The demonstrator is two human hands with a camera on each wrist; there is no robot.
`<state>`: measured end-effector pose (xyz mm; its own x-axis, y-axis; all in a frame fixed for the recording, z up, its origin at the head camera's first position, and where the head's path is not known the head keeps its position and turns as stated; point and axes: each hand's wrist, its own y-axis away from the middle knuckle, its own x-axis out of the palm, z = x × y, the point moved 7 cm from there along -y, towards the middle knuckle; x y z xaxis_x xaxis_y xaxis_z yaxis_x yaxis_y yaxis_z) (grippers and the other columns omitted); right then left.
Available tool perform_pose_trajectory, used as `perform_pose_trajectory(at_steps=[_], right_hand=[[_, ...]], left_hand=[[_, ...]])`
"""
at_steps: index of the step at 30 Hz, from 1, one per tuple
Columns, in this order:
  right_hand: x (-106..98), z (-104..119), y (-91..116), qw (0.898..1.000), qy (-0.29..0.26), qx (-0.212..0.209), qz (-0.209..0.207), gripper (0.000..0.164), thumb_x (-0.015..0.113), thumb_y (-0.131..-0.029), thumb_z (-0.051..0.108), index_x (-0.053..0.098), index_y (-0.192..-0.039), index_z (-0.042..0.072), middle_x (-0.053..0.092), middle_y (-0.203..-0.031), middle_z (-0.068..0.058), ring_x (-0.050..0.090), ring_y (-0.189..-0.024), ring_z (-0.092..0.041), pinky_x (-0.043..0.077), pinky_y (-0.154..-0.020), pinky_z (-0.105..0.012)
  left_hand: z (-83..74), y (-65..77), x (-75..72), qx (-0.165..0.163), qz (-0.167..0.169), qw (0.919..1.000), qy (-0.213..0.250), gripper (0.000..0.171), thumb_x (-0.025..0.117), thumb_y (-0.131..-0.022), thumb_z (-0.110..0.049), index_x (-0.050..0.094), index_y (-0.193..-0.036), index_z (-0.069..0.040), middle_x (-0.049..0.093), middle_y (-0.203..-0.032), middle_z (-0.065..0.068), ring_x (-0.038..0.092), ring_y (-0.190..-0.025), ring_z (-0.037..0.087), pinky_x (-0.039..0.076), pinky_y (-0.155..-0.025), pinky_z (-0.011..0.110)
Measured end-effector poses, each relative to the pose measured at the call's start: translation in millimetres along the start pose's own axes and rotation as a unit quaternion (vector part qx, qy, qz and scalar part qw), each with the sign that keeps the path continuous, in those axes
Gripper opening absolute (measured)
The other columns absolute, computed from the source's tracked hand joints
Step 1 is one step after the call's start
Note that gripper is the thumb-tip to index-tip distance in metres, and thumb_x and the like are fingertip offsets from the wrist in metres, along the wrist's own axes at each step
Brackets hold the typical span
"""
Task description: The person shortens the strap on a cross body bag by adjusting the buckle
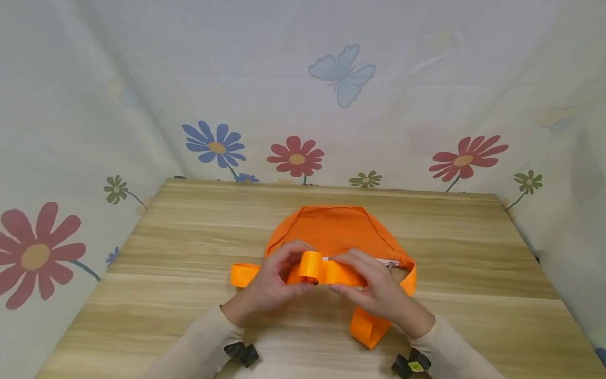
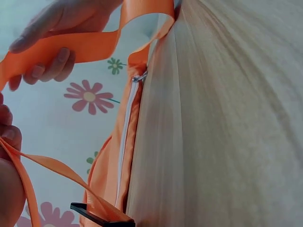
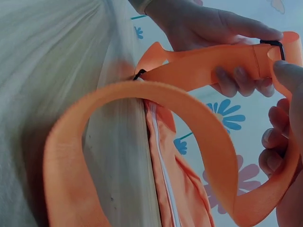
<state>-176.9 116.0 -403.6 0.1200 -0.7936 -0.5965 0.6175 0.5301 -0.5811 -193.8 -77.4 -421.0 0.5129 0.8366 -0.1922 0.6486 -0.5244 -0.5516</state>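
Note:
An orange waist bag lies on the wooden table, its white zipper facing the person. My left hand holds the bag's orange strap between thumb and fingers, near where it loops upward. To the right of it, my right hand grips the same strap, its thumb and fingers on either side of the webbing. A black slider buckle sits on the strap between the two hands in the right wrist view. Another black buckle shows near the bag's end in the left wrist view.
One strap loop sticks out at the bag's left; another loop hangs below the right hand. The wooden table ends at a floral cloth backdrop behind and at both sides. Black wrist cameras are strapped at the sleeves.

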Motion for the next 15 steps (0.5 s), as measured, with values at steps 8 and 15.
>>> perform_pose_trajectory(at_steps=[8,15], right_hand=[[0.3,-2.0,2.4,1.000,-0.004,0.023,-0.008,0.047,0.085,-0.094,0.018,0.066,-0.136,0.013,0.071,-0.125,-0.002,0.067,-0.103,-0.013,0.059,-0.088,-0.022],[5.1,1.5,2.1,1.000,0.006,-0.005,-0.007,0.040,0.078,-0.101,0.031,0.067,-0.134,0.012,0.072,-0.122,-0.002,0.067,-0.100,-0.013,0.058,-0.086,-0.021]], left_hand=[[3.9,5.0,-6.3,-0.053,-0.025,0.9983,-0.002,0.050,0.081,-0.098,-0.013,0.055,-0.140,-0.004,0.068,-0.119,0.023,0.069,-0.102,0.016,0.063,-0.096,0.029],[1.5,3.3,-2.7,-0.034,-0.008,0.9994,0.000,0.049,0.082,-0.095,-0.007,0.057,-0.138,0.000,0.068,-0.120,0.024,0.070,-0.105,0.016,0.063,-0.098,0.031]])
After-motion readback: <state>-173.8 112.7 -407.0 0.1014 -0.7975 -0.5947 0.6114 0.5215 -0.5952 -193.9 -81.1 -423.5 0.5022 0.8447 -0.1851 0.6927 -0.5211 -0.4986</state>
